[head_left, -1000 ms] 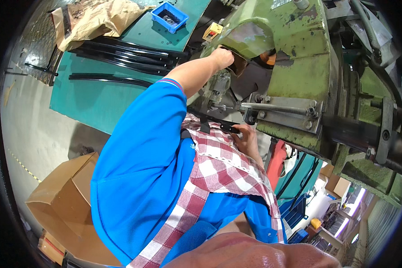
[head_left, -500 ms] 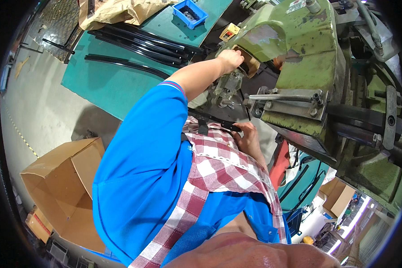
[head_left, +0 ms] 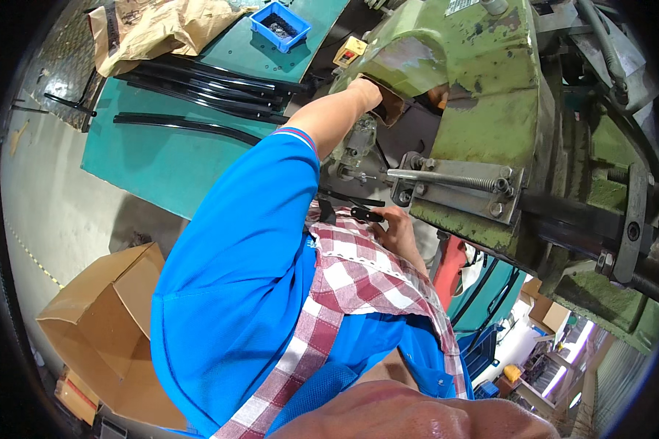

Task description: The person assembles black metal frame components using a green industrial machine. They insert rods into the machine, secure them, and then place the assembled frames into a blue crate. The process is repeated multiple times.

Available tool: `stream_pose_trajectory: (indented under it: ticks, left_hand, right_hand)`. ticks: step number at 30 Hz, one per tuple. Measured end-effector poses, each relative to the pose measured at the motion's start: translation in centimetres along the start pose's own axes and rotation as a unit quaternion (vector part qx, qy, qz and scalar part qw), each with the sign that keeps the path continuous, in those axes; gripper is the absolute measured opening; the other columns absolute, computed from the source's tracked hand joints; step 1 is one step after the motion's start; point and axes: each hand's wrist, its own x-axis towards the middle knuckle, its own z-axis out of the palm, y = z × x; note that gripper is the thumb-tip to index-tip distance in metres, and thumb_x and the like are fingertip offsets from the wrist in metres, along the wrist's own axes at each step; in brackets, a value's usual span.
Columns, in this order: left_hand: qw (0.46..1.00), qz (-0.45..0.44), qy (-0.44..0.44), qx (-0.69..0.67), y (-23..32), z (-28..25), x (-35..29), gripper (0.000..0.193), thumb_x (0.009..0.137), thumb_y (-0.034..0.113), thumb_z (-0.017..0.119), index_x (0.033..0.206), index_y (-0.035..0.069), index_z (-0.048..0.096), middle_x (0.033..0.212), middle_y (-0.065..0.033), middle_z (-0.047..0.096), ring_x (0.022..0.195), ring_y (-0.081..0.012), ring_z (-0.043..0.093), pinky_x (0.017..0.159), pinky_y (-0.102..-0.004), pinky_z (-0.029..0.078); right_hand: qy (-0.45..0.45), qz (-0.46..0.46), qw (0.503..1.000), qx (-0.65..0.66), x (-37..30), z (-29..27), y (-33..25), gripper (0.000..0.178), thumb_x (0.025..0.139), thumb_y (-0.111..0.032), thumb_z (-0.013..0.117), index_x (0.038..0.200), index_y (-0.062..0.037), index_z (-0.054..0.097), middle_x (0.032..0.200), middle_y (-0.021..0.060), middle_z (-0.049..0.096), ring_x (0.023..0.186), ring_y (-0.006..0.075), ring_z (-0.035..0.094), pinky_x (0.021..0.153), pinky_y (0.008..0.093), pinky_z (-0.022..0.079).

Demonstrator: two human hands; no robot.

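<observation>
My left hand (head_left: 364,93) reaches into a brown open-topped container (head_left: 389,108) by the green machine (head_left: 483,132); its fingers are hidden inside. Close to my checked apron, my right hand (head_left: 397,233) grips a small black part with holes (head_left: 366,214) between thumb and fingers. Just beyond that part lies a thin black bar (head_left: 351,198); whether the two are joined I cannot tell. A clamp-like metal fixture (head_left: 359,139) stands between my hands, and a rod with a spring (head_left: 447,179) juts from the machine toward it.
On the green table (head_left: 146,157) at left lie several black curved bars (head_left: 198,88), brown paper (head_left: 154,33) and a blue bin (head_left: 280,26) of small dark pieces. A yellow switch box (head_left: 350,52) sits by the machine. An open cardboard box (head_left: 113,322) stands at lower left.
My left hand has gone deeper into the brown container, so its fingers no longer show. My right hand has shifted slightly left with the black part. The whole view has moved a little.
</observation>
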Motion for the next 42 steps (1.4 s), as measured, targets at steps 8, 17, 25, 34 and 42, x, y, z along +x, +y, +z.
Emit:
stream_pose_trajectory:
  ticks: [8, 17, 25, 34, 42]
  left_hand:
    - [0.992, 0.016, 0.107, -0.063, 0.3, 1.2, -0.4, 0.019, 0.079, 0.014, 0.052, 0.079, 0.005, 0.068, 0.083, -0.0141, 0.068, 0.083, -0.031, 0.067, 0.07, -0.0421, 0.054]
    - [0.97, -0.104, 0.063, -0.208, 1.0, -1.1, -2.0, 0.018, 0.077, 0.005, 0.051, 0.085, 0.002, 0.068, 0.092, -0.0208, 0.066, 0.088, -0.036, 0.065, 0.076, -0.0432, 0.052]
    - [0.957, -0.135, 0.135, -0.217, 1.6, 1.2, -1.2, 0.012, 0.078, 0.008, 0.056, 0.081, 0.001, 0.066, 0.086, -0.0196, 0.066, 0.082, -0.0338, 0.066, 0.073, -0.0419, 0.052]
    - [0.687, -0.186, 0.072, -0.699, 0.5, -0.8, -6.5, 0.011, 0.079, 0.009, 0.07, 0.085, 0.002, 0.064, 0.074, -0.003, 0.063, 0.065, -0.0099, 0.058, 0.058, -0.0243, 0.046]
    - [0.666, -0.024, -0.046, -0.745, 7.3, -1.1, -10.8, 0.007, 0.081, 0.005, 0.067, 0.085, 0.0, 0.065, 0.073, -0.0045, 0.065, 0.063, -0.0115, 0.059, 0.058, -0.026, 0.047]
  right_hand:
    - [0.068, -0.014, 0.998, -0.002, 0.0, 0.7, 1.0, 0.029, 0.069, -0.008, 0.072, 0.097, -0.0045, 0.066, 0.089, 0.013, 0.066, 0.085, 0.0315, 0.062, 0.08, 0.0382, 0.047]
    - [0.05, -0.011, 0.999, -0.012, 0.5, 0.2, 0.5, 0.029, 0.068, -0.006, 0.072, 0.097, -0.0035, 0.066, 0.089, 0.0141, 0.066, 0.087, 0.0321, 0.06, 0.08, 0.0391, 0.046]
    - [-0.001, -0.029, 0.999, -0.023, 0.6, -0.5, 0.5, 0.032, 0.081, -0.014, 0.067, 0.111, -0.0082, 0.059, 0.096, 0.0154, 0.061, 0.089, 0.0325, 0.061, 0.076, 0.0396, 0.047]
    - [0.016, -0.07, 0.997, 0.012, 1.8, -0.8, -0.1, 0.025, 0.076, -0.008, 0.067, 0.098, 0.0011, 0.064, 0.095, 0.0177, 0.065, 0.09, 0.0339, 0.062, 0.078, 0.0381, 0.048]
    - [0.01, -0.078, 0.997, 0.0, 2.8, -1.7, 1.9, 0.028, 0.071, -0.01, 0.069, 0.097, 0.0006, 0.066, 0.093, 0.0187, 0.065, 0.09, 0.034, 0.06, 0.082, 0.0402, 0.045]
